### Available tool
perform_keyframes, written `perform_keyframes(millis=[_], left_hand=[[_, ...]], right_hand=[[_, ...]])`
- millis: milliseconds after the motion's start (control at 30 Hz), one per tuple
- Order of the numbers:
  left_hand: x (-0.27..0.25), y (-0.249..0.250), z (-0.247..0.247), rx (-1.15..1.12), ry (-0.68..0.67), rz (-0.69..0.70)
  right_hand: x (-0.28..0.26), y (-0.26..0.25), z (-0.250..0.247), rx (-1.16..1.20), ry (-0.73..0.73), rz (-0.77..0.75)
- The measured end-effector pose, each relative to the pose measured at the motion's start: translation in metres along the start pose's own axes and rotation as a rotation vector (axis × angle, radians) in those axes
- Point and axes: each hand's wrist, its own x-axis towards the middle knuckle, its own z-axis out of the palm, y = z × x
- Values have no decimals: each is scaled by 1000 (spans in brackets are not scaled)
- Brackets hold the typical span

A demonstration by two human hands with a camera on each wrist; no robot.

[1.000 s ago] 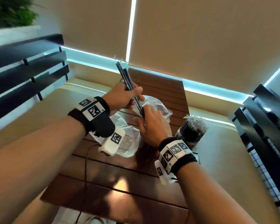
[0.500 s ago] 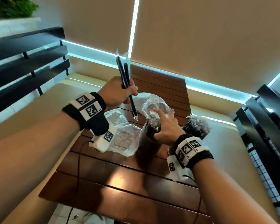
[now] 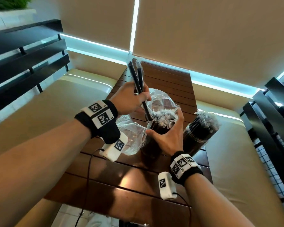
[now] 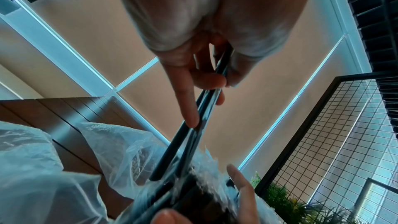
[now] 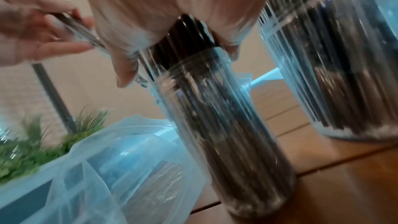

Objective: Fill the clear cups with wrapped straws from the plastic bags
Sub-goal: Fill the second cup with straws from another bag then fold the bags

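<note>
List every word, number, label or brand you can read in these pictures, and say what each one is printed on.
No readable words or numbers.
Left wristband: square black-and-white code patterns, plus tiny marks too small to read.
Right wristband: the same.
Straw wrappers, cups, bags: no print visible.

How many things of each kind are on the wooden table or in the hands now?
Clear cups packed with straws: 2, the near cup and the far cup
Plastic bags: 2, the front bag and the rear bag
Loose wrapped straws held in the left hand: 2
Total: 6
</note>
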Motion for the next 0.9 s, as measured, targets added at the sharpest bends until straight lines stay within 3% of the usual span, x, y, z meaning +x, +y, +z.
perform_keyframes(millis=[167,333,600,733,900], left_hand=[[0,-3,10,13,-37,43],[2,-6,6,-15,-55,49],[2,-17,-5,-470,-111,-140],[7,-23,6,-512,-104,-162],[9,-30,6,-529,-68,-159]], right_hand=[[4,4,9,11,64,119],[9,7,10,-64,106,100],[12,14,12,-191,133,67],[10,17,10,-209,110,31],[4,21,8,-97,-21,-24]])
